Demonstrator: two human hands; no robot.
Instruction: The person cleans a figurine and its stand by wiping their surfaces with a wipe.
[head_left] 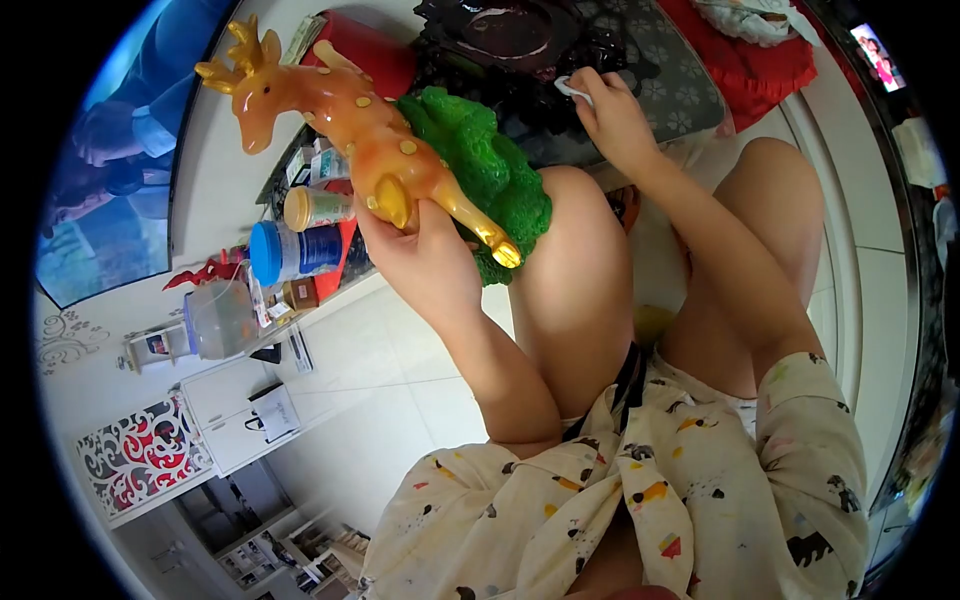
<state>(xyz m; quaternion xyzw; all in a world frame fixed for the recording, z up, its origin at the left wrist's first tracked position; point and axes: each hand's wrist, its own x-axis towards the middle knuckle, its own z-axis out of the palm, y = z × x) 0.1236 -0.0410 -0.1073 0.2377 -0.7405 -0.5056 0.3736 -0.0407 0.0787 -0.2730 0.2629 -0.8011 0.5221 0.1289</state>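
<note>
My left hand [425, 255] grips an orange deer figurine [365, 125] by its gold-tipped hind part. The deer has gold antlers and yellow spots, and a rough green base [480, 155] is attached to it. The figurine is tilted and its base rests by my raised thigh. With pinched fingers, my right hand [612, 118] holds a small white cloth or tissue [573, 90] against a dark, glossy carved piece [515, 45]. That piece stands on a grey flower-patterned surface [675, 75].
At left, a blue-lidded jar [295, 253], a cream-lidded jar [315, 208] and a clear water container [222, 318] stand along the cabinet. A large screen [125, 150] is behind them. A red cloth [760, 85] lies at upper right, with a white object on it.
</note>
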